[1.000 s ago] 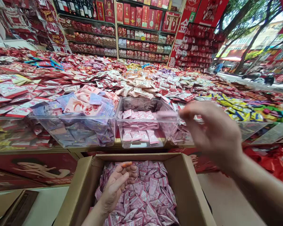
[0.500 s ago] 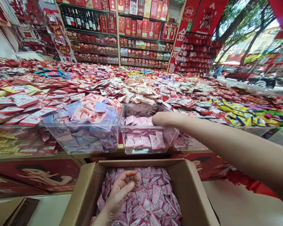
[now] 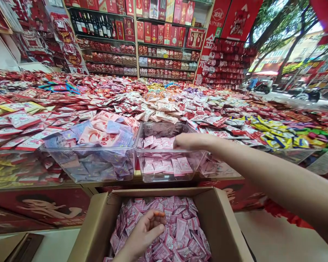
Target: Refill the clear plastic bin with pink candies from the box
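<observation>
My right hand (image 3: 187,141) reaches into a clear plastic bin (image 3: 153,149), its fingers hidden behind the wrist and the bin's side. Small pink candy packets (image 3: 156,142) lie beside it, some standing in rows against the front wall. Below, an open cardboard box (image 3: 226,218) is filled with loose pink packets (image 3: 184,231) of a similar look. Over these hovers my left hand (image 3: 147,230), fingers loosely curled and thumb apart, with nothing visible in it.
Left of the bin stands another clear bin (image 3: 89,148) with purple and pink packets. Heaps of wrapped sweets (image 3: 112,91) spread behind. Shelves (image 3: 136,43) of bottles and red boxes rise at the back. A flat brown cardboard piece (image 3: 19,247) lies at lower left.
My left hand has shifted slightly right and down over the box, its thumb now more to the right. My right hand stays inside the bin. The view has tilted a little.
</observation>
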The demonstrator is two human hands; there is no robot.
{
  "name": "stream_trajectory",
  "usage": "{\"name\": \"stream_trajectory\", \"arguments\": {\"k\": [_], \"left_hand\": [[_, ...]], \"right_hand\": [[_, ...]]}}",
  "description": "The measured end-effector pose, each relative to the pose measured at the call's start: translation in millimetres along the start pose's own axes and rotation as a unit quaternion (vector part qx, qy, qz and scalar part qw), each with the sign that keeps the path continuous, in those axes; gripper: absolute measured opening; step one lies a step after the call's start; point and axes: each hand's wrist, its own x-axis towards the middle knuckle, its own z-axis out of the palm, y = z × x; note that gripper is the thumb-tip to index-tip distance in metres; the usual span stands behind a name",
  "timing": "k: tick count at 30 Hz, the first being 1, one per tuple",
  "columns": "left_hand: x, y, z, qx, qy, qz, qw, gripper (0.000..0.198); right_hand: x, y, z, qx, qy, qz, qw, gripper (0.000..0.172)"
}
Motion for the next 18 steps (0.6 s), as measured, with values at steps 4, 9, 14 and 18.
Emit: {"name": "stream_trajectory", "arguments": {"k": [4,9,14,18], "left_hand": [[5,-16,-1.6,0.132,0.008,0.004,0.991,0.016],[12,-36,-5.6,0.173,-0.041,-0.033,0.983,0.016],[15,-44,-14.5,0.219,-0.051,-0.068,0.972,0.016],[8,-38,-14.8,0.324,-0.039,-0.086,0.942,0.019]], "right_hand": [[3,-9,-21,-0.026,0.013,-0.107,0.994,0.017],[36,-26,-6,0.05,-0.175,-0.125,0.975,0.019],[56,-32,20,0.088,-0.23,-0.085,0.965,0.006],[57,-23,29,0.126,-0.151,-0.072,0.978,0.012]]}}
